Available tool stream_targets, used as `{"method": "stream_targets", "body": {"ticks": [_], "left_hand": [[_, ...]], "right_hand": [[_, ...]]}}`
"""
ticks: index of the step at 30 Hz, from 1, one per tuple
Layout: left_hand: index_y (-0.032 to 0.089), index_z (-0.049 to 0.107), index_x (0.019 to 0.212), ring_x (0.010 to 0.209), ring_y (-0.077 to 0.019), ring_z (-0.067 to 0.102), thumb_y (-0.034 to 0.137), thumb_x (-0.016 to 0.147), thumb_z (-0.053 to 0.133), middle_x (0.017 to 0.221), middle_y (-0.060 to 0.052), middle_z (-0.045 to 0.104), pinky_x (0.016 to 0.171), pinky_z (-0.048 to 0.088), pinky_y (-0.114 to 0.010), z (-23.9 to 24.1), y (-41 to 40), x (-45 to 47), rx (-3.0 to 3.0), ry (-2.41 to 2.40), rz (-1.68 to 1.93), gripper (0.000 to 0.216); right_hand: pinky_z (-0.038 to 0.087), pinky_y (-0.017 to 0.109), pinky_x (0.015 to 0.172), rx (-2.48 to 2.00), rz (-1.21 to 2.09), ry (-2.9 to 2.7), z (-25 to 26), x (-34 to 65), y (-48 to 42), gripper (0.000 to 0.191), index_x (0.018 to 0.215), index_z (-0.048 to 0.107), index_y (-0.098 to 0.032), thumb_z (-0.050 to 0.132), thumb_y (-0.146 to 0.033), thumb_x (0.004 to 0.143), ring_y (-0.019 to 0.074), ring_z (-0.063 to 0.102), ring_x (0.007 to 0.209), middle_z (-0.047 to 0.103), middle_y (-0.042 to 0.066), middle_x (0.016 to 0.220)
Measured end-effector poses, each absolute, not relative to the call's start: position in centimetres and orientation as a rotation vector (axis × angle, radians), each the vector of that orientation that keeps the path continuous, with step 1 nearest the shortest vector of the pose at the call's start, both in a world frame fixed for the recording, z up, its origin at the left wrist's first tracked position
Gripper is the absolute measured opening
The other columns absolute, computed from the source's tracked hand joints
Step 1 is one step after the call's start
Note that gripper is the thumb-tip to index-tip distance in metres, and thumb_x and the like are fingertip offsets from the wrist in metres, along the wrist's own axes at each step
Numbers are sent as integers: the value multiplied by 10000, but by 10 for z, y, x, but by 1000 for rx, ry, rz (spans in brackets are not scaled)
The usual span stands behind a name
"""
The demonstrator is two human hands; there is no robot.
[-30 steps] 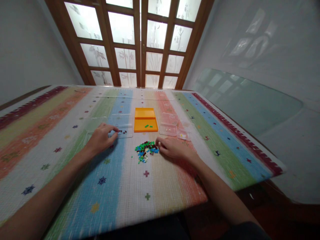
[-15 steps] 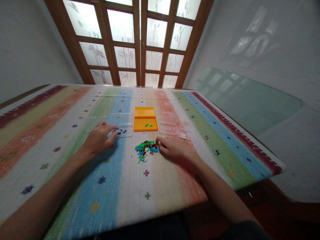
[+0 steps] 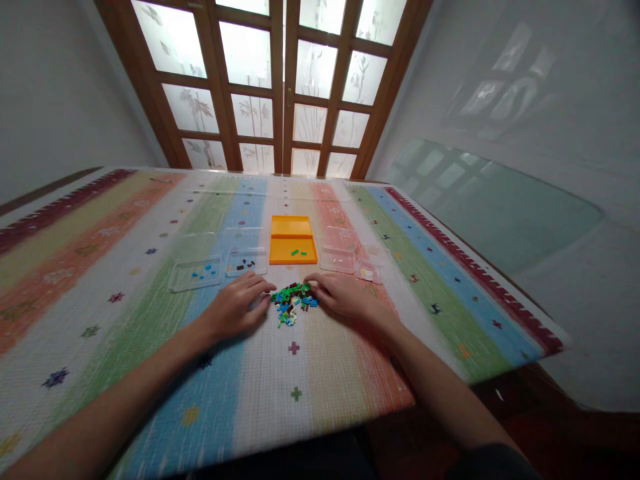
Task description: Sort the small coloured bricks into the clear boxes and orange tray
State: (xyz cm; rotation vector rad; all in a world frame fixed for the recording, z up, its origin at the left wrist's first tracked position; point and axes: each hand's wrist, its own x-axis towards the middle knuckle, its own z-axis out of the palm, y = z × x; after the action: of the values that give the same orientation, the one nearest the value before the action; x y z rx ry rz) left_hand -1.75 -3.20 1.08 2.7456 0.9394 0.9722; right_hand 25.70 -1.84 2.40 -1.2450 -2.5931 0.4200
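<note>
A pile of small toy building bricks (image 3: 290, 303) in green, blue, dark brown and cream lies on the striped tablecloth. My left hand (image 3: 241, 305) is at the pile's left edge, thumb and forefinger apart, with nothing visible between them. On the opposite side, my right hand (image 3: 343, 295) rests with curled fingers touching the pile; whatever its fingertips hold is hidden. Beyond the pile, an orange tray (image 3: 290, 251) contains a few green bricks (image 3: 299, 253). Blue bricks (image 3: 204, 272) sit in a clear box (image 3: 181, 283) at left, and brown bricks (image 3: 245, 265) in another clear box (image 3: 263, 268).
Right of the orange tray are a clear box (image 3: 325, 265) with small pale pieces and a smaller clear box (image 3: 376, 277) with a white and yellow piece. The tablecloth's front edge (image 3: 320, 421) is near my body. A wooden door with glass panes stands behind the table.
My left hand has moved right, from the clear boxes to the brick pile, uncovering the box with blue bricks. My right hand stays at the pile's right edge.
</note>
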Motion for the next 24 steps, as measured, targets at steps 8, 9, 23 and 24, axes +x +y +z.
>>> {"method": "stream_targets", "body": {"ticks": [8, 9, 23, 24], "left_hand": [[153, 673, 1011, 826, -203, 616, 204, 954, 495, 879, -81, 692, 798, 532, -376, 4, -31, -19, 2668, 988, 991, 194], [152, 671, 1008, 819, -200, 612, 209, 956, 496, 869, -77, 689, 793, 530, -372, 4, -31, -20, 2663, 993, 993, 191], [148, 670, 948, 751, -177, 596, 187, 950, 461, 807, -63, 631, 697, 502, -308, -2, -36, -16, 2645, 1053, 906, 213], [143, 672, 936, 731, -174, 588, 186, 948, 463, 787, -59, 625, 682, 494, -304, -1, -36, -16, 2648, 1055, 900, 213]], "right_hand": [[449, 267, 753, -1307, 485, -2585, 26, 256, -18, 193, 1028, 693, -176, 511, -152, 965, 175, 654, 850, 738, 85, 988], [444, 262, 746, -1315, 486, -2583, 28, 257, -18, 179, 1013, 695, -175, 524, -159, 962, 171, 651, 838, 738, 83, 976], [361, 253, 655, -1363, 240, -2535, 45, 250, 30, 188, 1025, 734, -164, 583, -243, 946, 162, 616, 734, 744, 81, 886], [366, 258, 658, -1378, 229, -2535, 47, 246, 35, 191, 1024, 740, -163, 585, -243, 946, 169, 627, 749, 752, 90, 908]]}}
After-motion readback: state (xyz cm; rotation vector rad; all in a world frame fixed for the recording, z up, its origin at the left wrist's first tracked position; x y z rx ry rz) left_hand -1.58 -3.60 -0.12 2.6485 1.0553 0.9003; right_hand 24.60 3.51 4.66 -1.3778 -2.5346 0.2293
